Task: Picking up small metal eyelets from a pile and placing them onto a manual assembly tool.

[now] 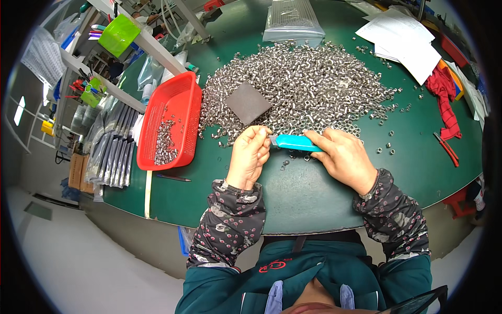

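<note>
My right hand point(342, 157) grips a turquoise utility knife point(294, 142) whose blade end points left, toward my left hand point(250, 154). The left hand's fingers are pinched together right at the blade tip, on something too small to make out. Both hands rest on the green table point(308, 199) just in front of a big heap of small shiny metal rings point(314, 83). A dark square pad point(247, 102) lies on the left part of the heap. A few loose rings point(285, 164) lie under the knife.
A red plastic basket point(170, 123) with several rings stands at the left. A clear bag of parts point(293, 21) and white papers point(402, 39) lie at the back, a red cloth point(444, 99) and red-handled pliers point(447, 149) at the right. Shelving stands far left.
</note>
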`<state>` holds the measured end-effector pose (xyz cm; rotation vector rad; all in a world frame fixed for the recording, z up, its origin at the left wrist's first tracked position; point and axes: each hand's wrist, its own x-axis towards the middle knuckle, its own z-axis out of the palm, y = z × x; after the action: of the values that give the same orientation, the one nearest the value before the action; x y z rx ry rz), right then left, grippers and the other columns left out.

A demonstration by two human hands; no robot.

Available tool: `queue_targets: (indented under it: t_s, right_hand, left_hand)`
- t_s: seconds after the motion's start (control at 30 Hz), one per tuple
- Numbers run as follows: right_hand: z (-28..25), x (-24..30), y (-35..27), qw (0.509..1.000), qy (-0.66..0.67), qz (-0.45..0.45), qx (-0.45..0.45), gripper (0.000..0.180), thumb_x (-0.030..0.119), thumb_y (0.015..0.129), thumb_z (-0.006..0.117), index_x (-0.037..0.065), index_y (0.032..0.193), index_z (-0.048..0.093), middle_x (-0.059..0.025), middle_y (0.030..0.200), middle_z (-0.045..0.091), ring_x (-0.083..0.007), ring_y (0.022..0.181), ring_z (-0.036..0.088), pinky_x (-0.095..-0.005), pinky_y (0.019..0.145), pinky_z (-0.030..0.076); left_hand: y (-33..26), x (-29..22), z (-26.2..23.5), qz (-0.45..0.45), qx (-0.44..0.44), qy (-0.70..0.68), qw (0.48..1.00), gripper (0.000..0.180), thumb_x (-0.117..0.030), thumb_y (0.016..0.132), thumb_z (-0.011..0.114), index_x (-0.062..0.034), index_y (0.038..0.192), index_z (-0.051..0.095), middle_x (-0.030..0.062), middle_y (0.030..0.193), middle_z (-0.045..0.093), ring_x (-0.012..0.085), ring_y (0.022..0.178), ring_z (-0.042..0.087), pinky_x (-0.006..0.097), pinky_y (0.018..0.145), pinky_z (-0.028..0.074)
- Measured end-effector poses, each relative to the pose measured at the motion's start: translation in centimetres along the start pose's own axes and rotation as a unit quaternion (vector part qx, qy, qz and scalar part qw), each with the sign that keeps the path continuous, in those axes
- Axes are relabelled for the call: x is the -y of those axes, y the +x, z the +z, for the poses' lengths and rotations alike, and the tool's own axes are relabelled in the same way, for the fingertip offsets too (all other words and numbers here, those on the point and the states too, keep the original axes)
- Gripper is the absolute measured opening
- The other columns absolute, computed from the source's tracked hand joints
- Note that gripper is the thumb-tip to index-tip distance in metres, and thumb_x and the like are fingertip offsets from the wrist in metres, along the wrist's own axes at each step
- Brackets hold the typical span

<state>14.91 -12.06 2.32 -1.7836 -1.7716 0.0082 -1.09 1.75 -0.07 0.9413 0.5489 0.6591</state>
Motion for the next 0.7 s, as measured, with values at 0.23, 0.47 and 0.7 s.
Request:
queue_targets:
  t_s: [0.23, 0.47, 0.7]
  right_hand:
    - [-0.06, 0.06, 0.04, 0.999, -0.030, -0.017, -0.022, 0.039, 0.012, 0.066, 0.061, 0.010, 0.105, 0.052, -0.0064, 0.069, 0.046, -0.0226, 0.066, 0.050, -0.0343, 0.059, 0.041]
    - [0.02, -0.16, 0.13, 0.997, -0.051, -0.042, -0.044, 0.044, 0.009, 0.063, 0.063, 0.010, 0.105, 0.052, -0.0060, 0.067, 0.044, -0.0217, 0.063, 0.048, -0.0339, 0.057, 0.040]
    - [0.14, -0.21, 0.12, 0.993, -0.085, -0.053, -0.067, 0.042, 0.010, 0.062, 0.063, 0.010, 0.103, 0.053, -0.0048, 0.067, 0.044, -0.0202, 0.063, 0.047, -0.0326, 0.057, 0.038]
  left_hand:
    - [0.07, -0.08, -0.09, -0.009, 0.004, 0.003, 1.000, 0.013, -0.014, 0.084, 0.048, -0.0016, 0.086, 0.050, 0.0014, 0.063, 0.047, 0.0005, 0.040, 0.029, 0.013, 0.033, 0.021]
    - [0.04, -0.15, -0.09, -0.016, 0.010, -0.004, 1.000, 0.012, -0.014, 0.084, 0.048, -0.0021, 0.085, 0.051, 0.0009, 0.063, 0.047, 0.0004, 0.041, 0.029, 0.013, 0.032, 0.021]
    - [0.00, -0.19, -0.02, -0.024, 0.010, -0.005, 1.000, 0.011, -0.014, 0.084, 0.049, -0.0030, 0.083, 0.051, 0.0002, 0.063, 0.047, 0.0003, 0.041, 0.029, 0.013, 0.032, 0.021]
